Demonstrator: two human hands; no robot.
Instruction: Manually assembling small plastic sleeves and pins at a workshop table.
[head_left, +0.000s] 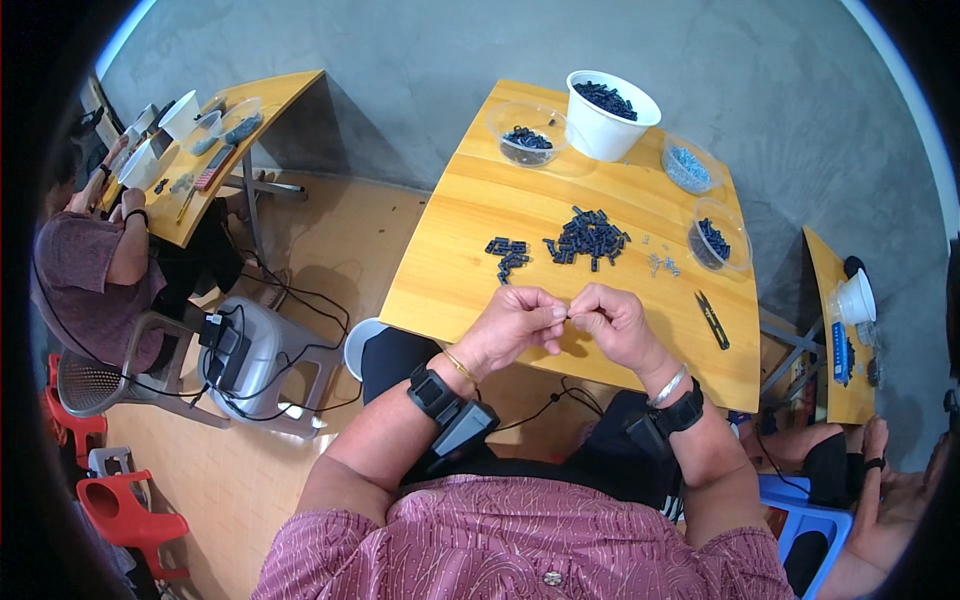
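Observation:
My left hand (514, 322) and my right hand (618, 322) meet over the near edge of a wooden table (450, 210). Thumb and fingers of each are pinched together, the tips nearly touching; whatever lies between them is too small to make out. Just beyond my hands is a heap of small dark blue plastic parts (590, 238). To its left lies a smaller group of similar dark parts (508, 256). Tiny clear or silvery pieces (662, 264) are scattered right of the heap. Further right rests a pair of black thread snips (712, 320).
A white bucket (602, 140) of dark parts stands at the back, with clear bowls (524, 150) beside it and along the right edge. Black cables (290, 290) run by a grey stool (270, 350) at left. People work at side tables (270, 100).

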